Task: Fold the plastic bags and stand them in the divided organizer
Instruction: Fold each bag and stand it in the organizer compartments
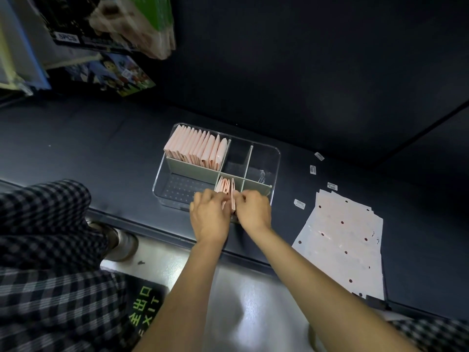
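A clear divided organizer (264,151) with grey-green partitions sits on the dark shelf. Its far-left compartment holds several folded pink bags (196,148) standing in a row. A few more folded pink bags (224,186) stand in the near-middle compartment. My left hand (209,214) and my right hand (252,210) meet over that compartment. Both pinch a folded pink bag (232,199) held upright between them. A stack of flat, unfolded pink bags with dark dots (342,245) lies on the shelf to the right.
Small white labels (312,170) are scattered on the shelf right of the organizer. Packaged goods (109,29) hang at the upper left. My checked trousers (43,224) and a shoe (119,241) show at the left, above a glossy floor with a green exit marking (143,311).
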### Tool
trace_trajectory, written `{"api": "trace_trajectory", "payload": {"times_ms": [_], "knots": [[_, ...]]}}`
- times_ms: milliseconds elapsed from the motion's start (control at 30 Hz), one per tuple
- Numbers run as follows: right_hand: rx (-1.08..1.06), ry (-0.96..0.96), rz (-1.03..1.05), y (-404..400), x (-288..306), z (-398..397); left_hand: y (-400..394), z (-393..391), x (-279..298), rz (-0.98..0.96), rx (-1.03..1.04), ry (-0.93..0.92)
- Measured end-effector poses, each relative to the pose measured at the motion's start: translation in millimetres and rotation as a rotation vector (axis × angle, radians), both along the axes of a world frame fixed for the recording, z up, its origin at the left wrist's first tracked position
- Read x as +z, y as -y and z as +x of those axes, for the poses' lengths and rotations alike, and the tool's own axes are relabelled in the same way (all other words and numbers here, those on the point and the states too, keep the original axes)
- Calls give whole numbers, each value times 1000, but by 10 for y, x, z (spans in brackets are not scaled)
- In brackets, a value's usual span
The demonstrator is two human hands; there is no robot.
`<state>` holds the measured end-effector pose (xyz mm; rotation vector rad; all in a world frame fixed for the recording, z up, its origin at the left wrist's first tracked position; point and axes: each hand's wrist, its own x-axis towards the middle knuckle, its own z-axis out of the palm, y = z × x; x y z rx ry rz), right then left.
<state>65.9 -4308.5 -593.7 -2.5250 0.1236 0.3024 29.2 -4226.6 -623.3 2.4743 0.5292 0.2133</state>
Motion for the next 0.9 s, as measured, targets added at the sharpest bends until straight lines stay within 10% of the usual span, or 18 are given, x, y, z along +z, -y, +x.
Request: {"api": "trace_trajectory", "payload": {"times_ms": [367,633,900], "knots": [[-41,21,291,395,-32,-48,19,-23,20,-64,14,31],[235,76,-196,2145,-216,-869,618,-103,282,-28,-411,257],[386,218,-314,2547,-514,-1240,1126,-596,-197,86,-890,-261]]}}
